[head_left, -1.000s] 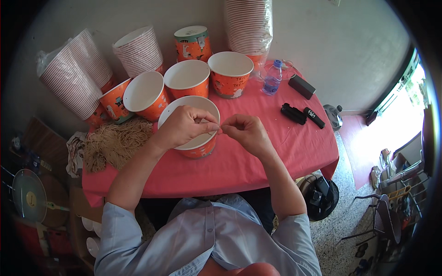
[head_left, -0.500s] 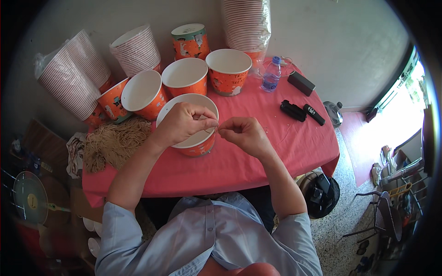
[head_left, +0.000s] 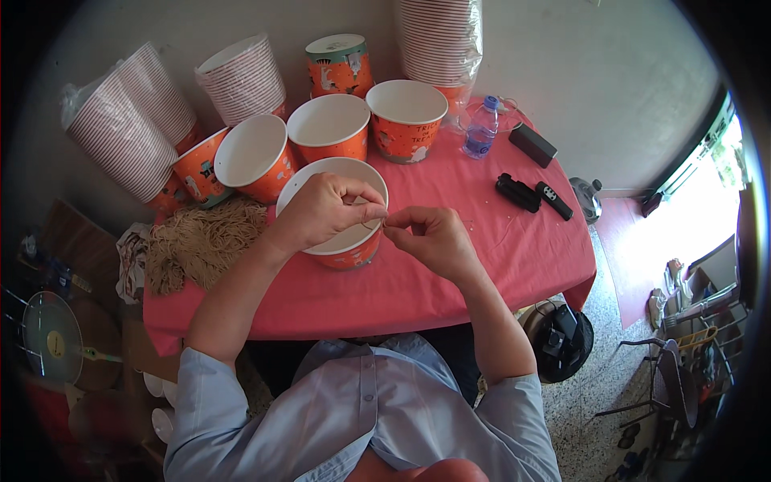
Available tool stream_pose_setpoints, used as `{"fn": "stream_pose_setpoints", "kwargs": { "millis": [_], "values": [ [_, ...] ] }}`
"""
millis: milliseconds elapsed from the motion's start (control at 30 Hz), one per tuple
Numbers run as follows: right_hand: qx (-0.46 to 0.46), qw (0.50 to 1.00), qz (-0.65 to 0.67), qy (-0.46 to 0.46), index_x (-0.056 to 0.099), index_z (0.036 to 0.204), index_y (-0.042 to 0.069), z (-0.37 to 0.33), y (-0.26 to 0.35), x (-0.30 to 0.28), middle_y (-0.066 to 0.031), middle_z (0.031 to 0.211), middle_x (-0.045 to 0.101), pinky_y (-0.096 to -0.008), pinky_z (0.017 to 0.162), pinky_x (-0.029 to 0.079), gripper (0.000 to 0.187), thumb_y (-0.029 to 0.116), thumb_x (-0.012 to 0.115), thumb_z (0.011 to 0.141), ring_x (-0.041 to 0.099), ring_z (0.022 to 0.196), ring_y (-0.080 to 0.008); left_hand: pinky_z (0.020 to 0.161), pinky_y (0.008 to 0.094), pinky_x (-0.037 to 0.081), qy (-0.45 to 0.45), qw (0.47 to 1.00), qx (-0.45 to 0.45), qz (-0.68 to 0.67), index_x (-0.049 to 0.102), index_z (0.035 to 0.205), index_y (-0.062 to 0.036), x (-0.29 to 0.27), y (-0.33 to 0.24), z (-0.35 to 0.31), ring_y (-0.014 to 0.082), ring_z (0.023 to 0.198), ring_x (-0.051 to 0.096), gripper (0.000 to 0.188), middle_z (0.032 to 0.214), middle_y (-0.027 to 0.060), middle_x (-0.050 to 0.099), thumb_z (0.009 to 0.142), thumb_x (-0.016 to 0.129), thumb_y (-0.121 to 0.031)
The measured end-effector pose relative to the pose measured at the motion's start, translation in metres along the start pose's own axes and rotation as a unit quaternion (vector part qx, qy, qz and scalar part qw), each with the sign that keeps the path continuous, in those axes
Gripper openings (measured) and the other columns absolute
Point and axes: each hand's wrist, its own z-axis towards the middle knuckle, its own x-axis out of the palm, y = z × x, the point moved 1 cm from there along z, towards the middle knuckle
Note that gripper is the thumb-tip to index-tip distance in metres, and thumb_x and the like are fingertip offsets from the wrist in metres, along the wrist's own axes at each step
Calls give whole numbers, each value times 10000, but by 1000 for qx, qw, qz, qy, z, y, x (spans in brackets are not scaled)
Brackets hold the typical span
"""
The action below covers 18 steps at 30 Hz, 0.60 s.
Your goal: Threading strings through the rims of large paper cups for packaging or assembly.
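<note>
Bucket in hand: an orange paper bucket (head_left: 341, 241) with a white inside stands upright on the red tablecloth (head_left: 450, 265), mouth facing up, long axis vertical, directly in front of the person.
Left hand: the left hand (head_left: 321, 210) lies over the bucket's open mouth, fingers curled, thumb and forefinger pinched together at the near-right rim.
Right hand: the right hand (head_left: 430, 237) sits just right of the bucket, fingers bent, fingertips pinched and nearly meeting those of the left hand.
Item pinched: too small and thin to identify; whether either hand really grips something cannot be told.
Other buckets: three more open buckets (head_left: 329, 128) stand in a row behind it.
Left edge of table: a heap of tan cord (head_left: 201, 241) lies beside stacked cups in plastic wrap (head_left: 120, 132).
Right side of table: a small water bottle (head_left: 480, 130) stands near black devices (head_left: 534, 193).
</note>
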Motion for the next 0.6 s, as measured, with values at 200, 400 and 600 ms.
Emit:
{"fn": "stream_pose_setpoints", "kwargs": {
  "millis": [200,400,600],
  "values": [
    [-12,1000,-6,-14,806,1031,11,-1,-5,2,49,701,664,-244,573,434,153,127,765,940,515,637,5,765,237,552,21,1000,-12,1,781,1052,0,-2,-7,0,62,842,693,204,902,27,768,985,780,-193],
    [-3,1000,12,-11,800,1026,0,0,-12,8,18,726,698,-253,612,487,160,135,760,951,591,681,-17,766,238,553,43,999,16,-29,780,1054,-6,-4,-3,1,54,855,691,191,897,6,762,989,776,-186],
    [1,999,30,-12,803,1033,5,0,-7,9,-68,763,744,-298,652,545,189,157,765,927,682,706,-92,739,224,536,44,999,14,1,789,1024,-10,-3,-7,-1,34,812,662,192,852,-13,742,976,795,-196]
  ]
}}
